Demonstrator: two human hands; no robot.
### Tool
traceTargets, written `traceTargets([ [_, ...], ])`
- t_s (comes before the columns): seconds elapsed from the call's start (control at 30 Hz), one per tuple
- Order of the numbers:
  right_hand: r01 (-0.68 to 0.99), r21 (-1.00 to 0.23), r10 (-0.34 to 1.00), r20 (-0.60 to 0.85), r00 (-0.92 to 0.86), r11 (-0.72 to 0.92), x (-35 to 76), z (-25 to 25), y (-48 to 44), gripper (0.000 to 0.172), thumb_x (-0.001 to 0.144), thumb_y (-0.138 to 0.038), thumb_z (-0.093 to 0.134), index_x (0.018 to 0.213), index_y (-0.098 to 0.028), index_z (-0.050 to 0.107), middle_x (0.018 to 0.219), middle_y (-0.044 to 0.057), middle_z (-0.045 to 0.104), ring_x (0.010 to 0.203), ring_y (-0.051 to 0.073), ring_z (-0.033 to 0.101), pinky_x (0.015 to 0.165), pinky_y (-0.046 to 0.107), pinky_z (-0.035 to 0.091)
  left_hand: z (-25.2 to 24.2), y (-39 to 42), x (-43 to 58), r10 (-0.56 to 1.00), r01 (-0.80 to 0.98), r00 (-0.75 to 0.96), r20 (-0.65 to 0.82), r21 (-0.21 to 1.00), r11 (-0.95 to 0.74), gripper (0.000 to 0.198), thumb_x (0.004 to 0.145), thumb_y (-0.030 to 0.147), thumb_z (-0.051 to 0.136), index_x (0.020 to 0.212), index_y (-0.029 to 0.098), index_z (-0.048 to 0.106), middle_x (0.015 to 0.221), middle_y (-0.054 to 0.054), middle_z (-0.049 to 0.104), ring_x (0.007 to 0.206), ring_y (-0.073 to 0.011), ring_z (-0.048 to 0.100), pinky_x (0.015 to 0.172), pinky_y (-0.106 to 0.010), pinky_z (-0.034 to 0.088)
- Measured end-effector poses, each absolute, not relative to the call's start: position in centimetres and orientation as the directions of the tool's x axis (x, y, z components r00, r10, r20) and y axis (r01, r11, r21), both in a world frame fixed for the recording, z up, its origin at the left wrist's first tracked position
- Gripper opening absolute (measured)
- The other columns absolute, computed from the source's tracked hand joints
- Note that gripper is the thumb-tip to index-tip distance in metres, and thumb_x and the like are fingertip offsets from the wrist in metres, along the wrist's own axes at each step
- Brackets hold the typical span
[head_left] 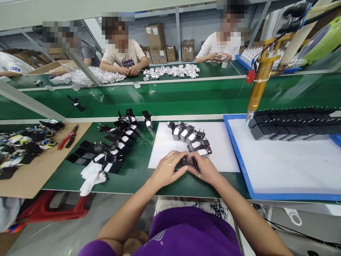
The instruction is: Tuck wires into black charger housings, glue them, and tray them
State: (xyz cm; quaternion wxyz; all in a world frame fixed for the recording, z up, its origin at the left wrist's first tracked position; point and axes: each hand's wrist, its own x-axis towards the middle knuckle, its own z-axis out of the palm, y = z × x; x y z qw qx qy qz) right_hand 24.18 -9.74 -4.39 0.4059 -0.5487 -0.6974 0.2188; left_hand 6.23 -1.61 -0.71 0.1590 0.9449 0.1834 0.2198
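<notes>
Both my hands are together above the front edge of a white board. My left hand (pixel 168 168) has its fingers closed around a black power adapter housing (pixel 183 161), mostly hidden by the fingers. My right hand (pixel 206 168) grips the adapter's black plug cover (pixel 196 165), whose two metal pins point down towards me. Just beyond them, a curved row of open adapters (pixel 191 137) stands on the white board (pixel 163 156). These have dark cases, white blocks inside and covers with pins sticking out.
More open adapters (pixel 125 138) and white gloves (pixel 92 176) lie at left. Red-handled pliers (pixel 69 137) rest on a brown board (pixel 34 183) beside loose parts. At right, a blue-rimmed tray (pixel 239 160) holds rows of adapters under a yellow dispenser (pixel 258 90). Co-workers sit across the green partition.
</notes>
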Motion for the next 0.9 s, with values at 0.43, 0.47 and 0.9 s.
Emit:
traceTargets([
  [0.43,0.616,-0.728,0.940,0.336,-0.063,0.302,24.1,-4.6,-9.7,0.023,0.088,-0.029,0.056,0.106,-0.021,0.042,0.082,0.004,0.071,0.069,0.020,0.070,0.059,0.027,0.050,-1.4,-1.2,6.3,0.404,0.310,0.838,0.368,0.290,-0.906,0.031,0.097,0.040,0.044,0.118,0.018,0.049,0.092,-0.008,0.065,0.085,-0.0206,0.065,0.073,-0.031,0.053],
  [0.47,0.621,-0.723,0.939,0.337,-0.062,0.301,24.1,-4.5,-9.7,0.023,0.089,-0.029,0.055,0.106,-0.021,0.042,0.081,0.003,0.071,0.068,0.019,0.070,0.058,0.026,0.050,-1.4,-1.2,6.3,0.403,0.307,0.837,0.369,0.294,-0.905,0.031,0.097,0.041,0.044,0.118,0.018,0.049,0.092,-0.008,0.064,0.086,-0.0207,0.064,0.073,-0.031,0.053],
  [0.9,0.657,-0.693,0.936,0.346,-0.058,0.297,24.0,-4.3,-9.8,0.021,0.089,-0.028,0.055,0.104,-0.022,0.042,0.078,0.002,0.068,0.064,0.019,0.068,0.054,0.025,0.047,-1.2,-2.4,7.0,0.475,0.469,0.825,0.307,0.097,-0.878,0.034,0.095,0.042,0.046,0.115,0.015,0.053,0.100,-0.012,0.065,0.093,-0.0272,0.059,0.075,-0.037,0.048],
])
